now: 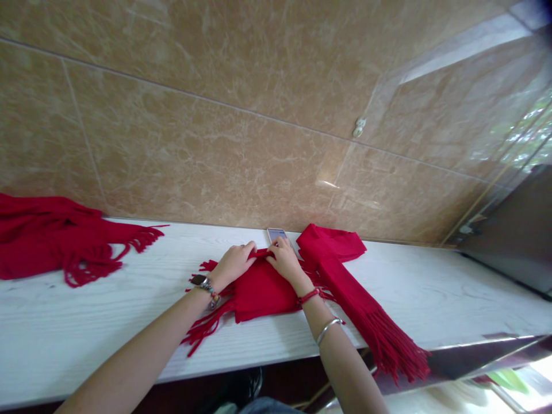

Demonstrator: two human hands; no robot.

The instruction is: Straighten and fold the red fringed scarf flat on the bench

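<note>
A folded red scarf [265,290] with fringes at both sides lies flat on the white tabletop in front of me. My left hand [235,264] pinches its far edge, near the left corner. A short way to the right, my right hand [284,260] grips the same far edge between thumb and fingers. The edge between my hands looks slightly rolled or raised. Just behind my right hand a phone [276,233] lies against the wall, partly covered by the hand.
A second red scarf [349,287] lies on the right, its fringe hanging over the front edge. More red fringed cloth [47,236] is heaped at the left. The white table [150,310] runs along a tiled wall [207,149]. A dark panel [513,230] stands at the right end.
</note>
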